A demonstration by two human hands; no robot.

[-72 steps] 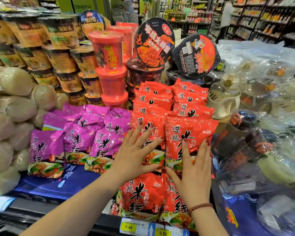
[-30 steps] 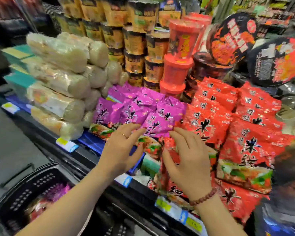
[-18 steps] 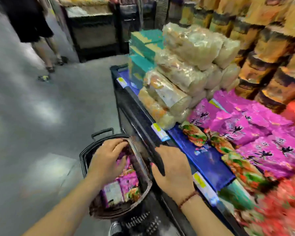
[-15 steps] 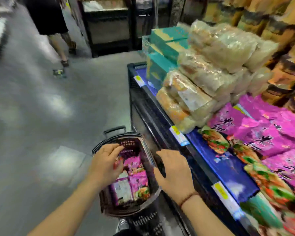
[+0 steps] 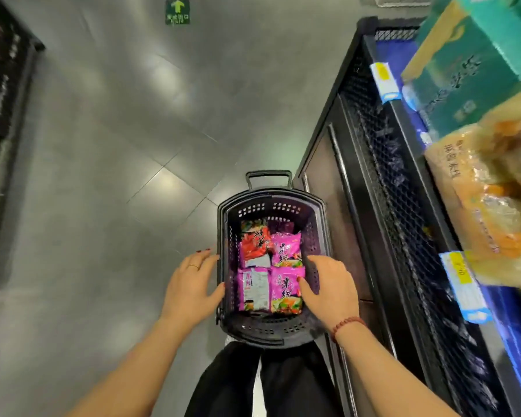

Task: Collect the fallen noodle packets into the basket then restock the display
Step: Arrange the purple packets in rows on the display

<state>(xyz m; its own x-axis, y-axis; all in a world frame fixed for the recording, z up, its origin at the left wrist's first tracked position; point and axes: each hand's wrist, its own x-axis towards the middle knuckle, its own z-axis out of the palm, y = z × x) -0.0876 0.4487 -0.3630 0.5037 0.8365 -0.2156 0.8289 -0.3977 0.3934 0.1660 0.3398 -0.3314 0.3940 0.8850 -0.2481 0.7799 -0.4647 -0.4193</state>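
Black plastic, the basket (image 5: 265, 337) is standing lengthwise away from the person, handle (image 5: 268, 175) at its far end, with noodle packets (image 5: 285, 288) lying flat inside along that axis, while the left hand (image 5: 193, 284) is resting straight-fingered on its left rim and the right hand (image 5: 331, 288) is hovering loose-fingered just inside its right wall.

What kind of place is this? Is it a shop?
Most likely a supermarket aisle. A basket of noodle packets stands on the floor beside a shelf with price tags on its edge, and boxes are stacked on it.
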